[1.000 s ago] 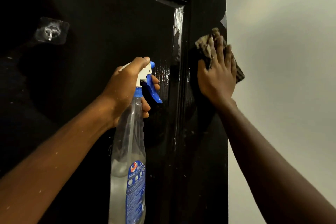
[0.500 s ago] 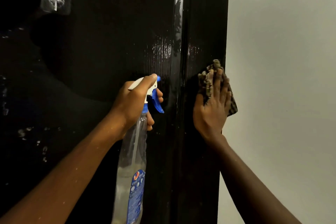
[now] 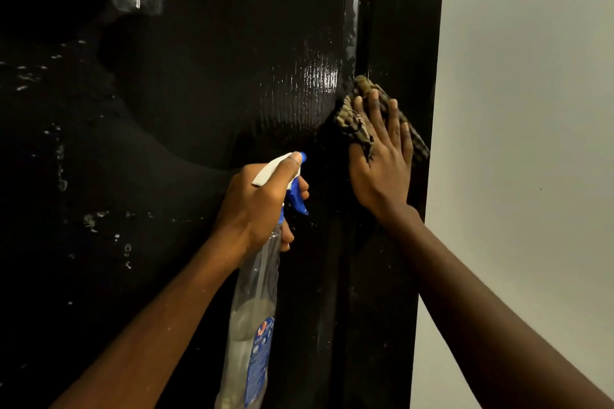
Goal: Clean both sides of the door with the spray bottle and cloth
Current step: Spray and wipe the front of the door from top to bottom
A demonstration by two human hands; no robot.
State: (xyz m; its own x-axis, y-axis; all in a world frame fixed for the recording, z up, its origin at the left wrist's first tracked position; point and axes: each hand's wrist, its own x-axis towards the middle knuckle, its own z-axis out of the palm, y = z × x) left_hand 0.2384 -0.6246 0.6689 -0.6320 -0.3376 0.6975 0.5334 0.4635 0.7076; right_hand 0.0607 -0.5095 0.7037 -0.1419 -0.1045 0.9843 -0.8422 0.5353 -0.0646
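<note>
Your left hand point(image 3: 255, 206) grips bottle point(image 3: 254, 309) | right hand point(image 3: 382, 173) flat, pressing cloth point(image 3: 352, 121) to door point(image 3: 216, 76) | risk: unpinched cloth slips down wet door.

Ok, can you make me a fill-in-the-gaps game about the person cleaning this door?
1. The left hand grips the spray bottle, whose trigger is coloured ____.
2. The right hand presses a ____ flat against the door.
3. The door's colour is ____.

Missing words: blue; cloth; black.
</note>
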